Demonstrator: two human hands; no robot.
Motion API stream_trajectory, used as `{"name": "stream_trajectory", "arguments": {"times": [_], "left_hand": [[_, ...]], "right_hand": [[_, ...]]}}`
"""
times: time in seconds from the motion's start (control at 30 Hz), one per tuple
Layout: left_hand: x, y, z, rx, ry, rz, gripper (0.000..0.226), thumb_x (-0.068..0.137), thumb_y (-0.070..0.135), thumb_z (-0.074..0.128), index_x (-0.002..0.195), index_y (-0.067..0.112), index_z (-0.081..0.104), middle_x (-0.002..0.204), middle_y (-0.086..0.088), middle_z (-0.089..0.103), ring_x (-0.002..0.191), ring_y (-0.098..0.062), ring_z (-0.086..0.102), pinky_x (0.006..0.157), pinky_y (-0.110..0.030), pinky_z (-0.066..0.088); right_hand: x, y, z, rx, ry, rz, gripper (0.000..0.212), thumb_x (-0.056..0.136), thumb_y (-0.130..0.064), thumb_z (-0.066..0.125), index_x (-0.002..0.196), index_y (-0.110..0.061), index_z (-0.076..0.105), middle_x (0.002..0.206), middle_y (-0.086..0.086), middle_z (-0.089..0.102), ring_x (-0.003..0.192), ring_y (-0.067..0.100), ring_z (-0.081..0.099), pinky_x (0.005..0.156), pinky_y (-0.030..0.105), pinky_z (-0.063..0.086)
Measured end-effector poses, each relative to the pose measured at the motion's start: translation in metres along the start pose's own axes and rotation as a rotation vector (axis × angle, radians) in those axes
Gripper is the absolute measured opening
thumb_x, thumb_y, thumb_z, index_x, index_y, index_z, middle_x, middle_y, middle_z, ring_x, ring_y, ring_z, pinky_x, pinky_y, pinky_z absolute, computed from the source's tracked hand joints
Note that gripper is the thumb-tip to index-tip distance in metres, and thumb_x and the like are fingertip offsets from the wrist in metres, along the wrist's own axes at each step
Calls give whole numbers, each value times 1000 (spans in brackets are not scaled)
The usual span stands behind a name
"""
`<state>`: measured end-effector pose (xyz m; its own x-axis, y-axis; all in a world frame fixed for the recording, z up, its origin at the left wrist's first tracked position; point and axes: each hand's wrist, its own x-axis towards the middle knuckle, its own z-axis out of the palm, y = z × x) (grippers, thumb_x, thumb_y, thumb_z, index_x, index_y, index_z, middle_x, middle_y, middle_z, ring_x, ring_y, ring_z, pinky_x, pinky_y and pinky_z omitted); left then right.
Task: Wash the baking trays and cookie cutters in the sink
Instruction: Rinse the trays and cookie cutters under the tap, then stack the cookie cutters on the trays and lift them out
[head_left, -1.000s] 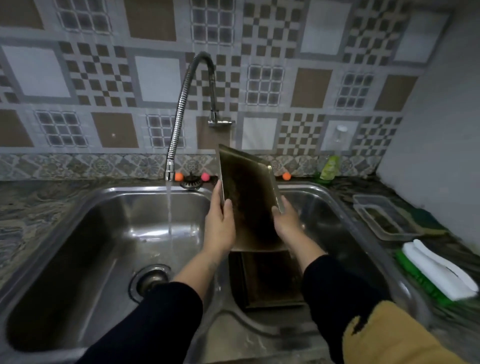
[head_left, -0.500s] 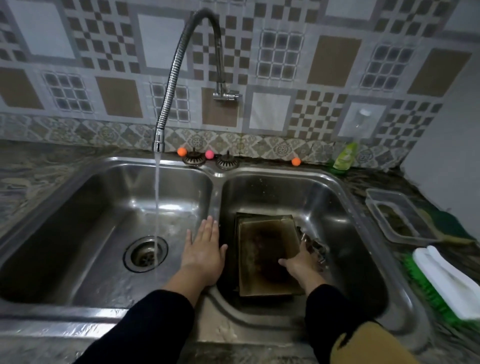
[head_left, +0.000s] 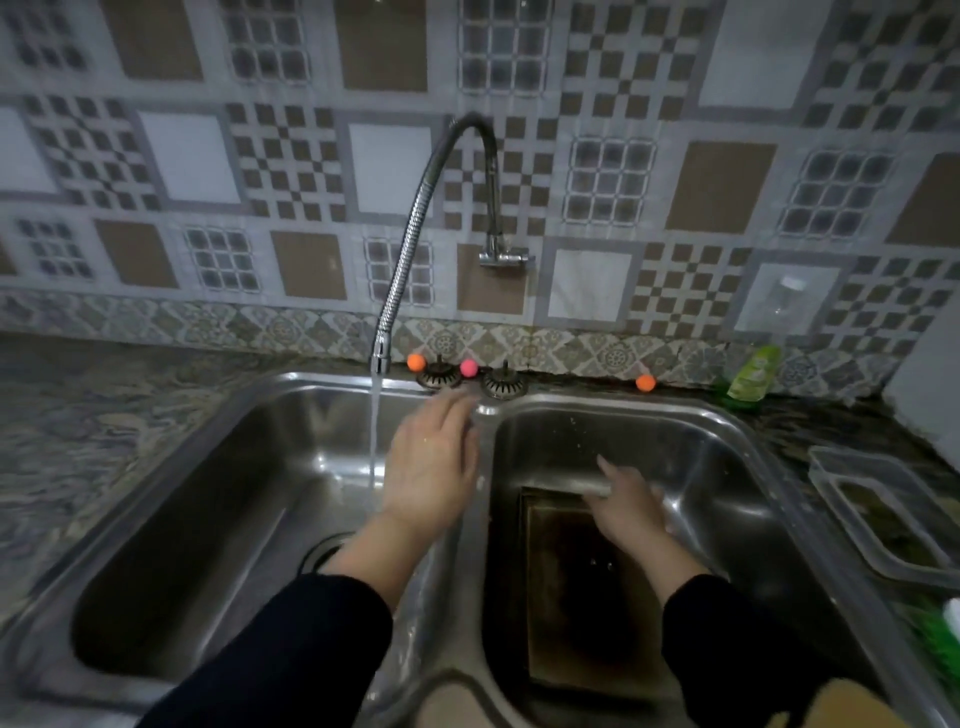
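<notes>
Lying flat in the right basin of the double stainless-steel sink (head_left: 727, 431), the dark rectangular metal baking tray (head_left: 571, 587) runs lengthwise away from the person. Right hand (head_left: 626, 501), nearer, touches its far edge, grip unclear; left hand (head_left: 431, 467) hovers spread, empty, beside the stream.

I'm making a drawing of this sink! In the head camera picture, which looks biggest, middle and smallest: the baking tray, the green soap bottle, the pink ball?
1. Baking tray, lying in the right basin: clearly biggest.
2. Green soap bottle, at the back: middle.
3. Pink ball: smallest.
The tray is nearer the camera, but the order looks safe anyway.
</notes>
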<state>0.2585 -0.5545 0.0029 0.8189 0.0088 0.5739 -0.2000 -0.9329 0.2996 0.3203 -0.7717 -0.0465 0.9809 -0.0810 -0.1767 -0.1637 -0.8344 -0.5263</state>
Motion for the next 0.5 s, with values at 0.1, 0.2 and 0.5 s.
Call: {"name": "stream_trajectory", "arguments": {"times": [0.1, 0.2, 0.5], "left_hand": [[55, -13, -42, 82, 322, 65, 35, 95, 20, 45, 129, 18, 55, 139, -5, 49, 130, -24, 43, 106, -43, 36], [88, -24, -74, 21, 372, -62, 41, 100, 29, 40, 140, 30, 44, 139, -5, 46, 120, -25, 50, 93, -45, 45], [99, -56, -46, -665, 179, -182, 61, 100, 16, 41, 131, 67, 31, 72, 4, 56, 49, -1, 41, 48, -22, 39]], "right_hand": [[21, -56, -27, 140, 93, -233, 46, 96, -32, 51, 140, -37, 42, 146, -2, 41, 134, 27, 34, 109, 41, 32], [40, -111, -52, 375, 164, -402, 42, 97, -22, 50, 137, -31, 47, 128, -1, 56, 109, 14, 54, 89, 29, 46], [124, -185, -71, 494, 391, -416, 37, 97, -8, 48, 133, -14, 54, 126, 7, 62, 113, 21, 59, 85, 13, 36]]}}
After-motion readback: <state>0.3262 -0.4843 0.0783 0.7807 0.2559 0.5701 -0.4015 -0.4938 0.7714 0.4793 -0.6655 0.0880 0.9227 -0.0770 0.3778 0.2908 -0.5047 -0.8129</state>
